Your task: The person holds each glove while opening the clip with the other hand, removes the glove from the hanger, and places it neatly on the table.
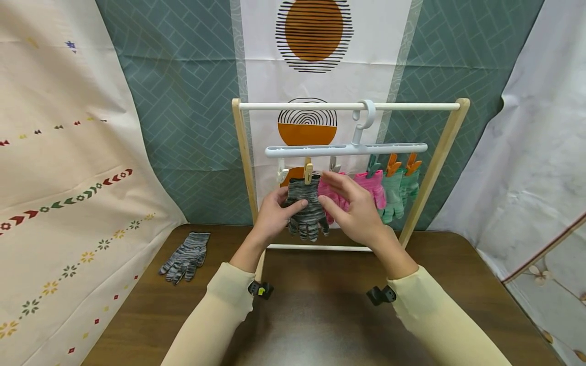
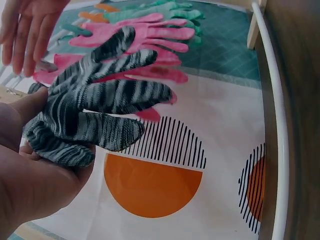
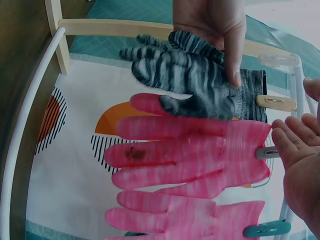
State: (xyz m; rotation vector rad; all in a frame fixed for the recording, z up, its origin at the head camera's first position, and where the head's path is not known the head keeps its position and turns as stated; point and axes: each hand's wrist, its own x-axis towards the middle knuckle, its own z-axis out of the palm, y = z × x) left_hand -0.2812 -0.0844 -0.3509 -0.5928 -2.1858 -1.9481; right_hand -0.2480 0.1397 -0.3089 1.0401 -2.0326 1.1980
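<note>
A black-and-grey striped knit glove (image 1: pixel 308 213) hangs fingers down from a pale yellow clothespin (image 1: pixel 308 173) on a light blue hanger (image 1: pixel 320 151). My left hand (image 1: pixel 273 216) pinches this glove at its side, thumb across the front and fingers behind. My right hand (image 1: pixel 354 211) is beside the clothespin and the cuff, its fingers extended and holding nothing. In the right wrist view, a pink glove (image 3: pixel 200 150) hangs from a grey clothespin (image 3: pixel 267 152), next to the striped one. Another pink glove (image 3: pixel 190 215) hangs from a teal clothespin (image 3: pixel 267 229).
The hanger hooks over the white rail (image 1: pixel 297 107) of a wooden-legged rack. Green gloves (image 1: pixel 392 198) hang at its right end from orange clothespins (image 1: pixel 392 165). A white clothespin (image 1: pixel 282 172) is at the left end. Another striped glove (image 1: pixel 186 256) lies on the brown table (image 1: pixel 311 305).
</note>
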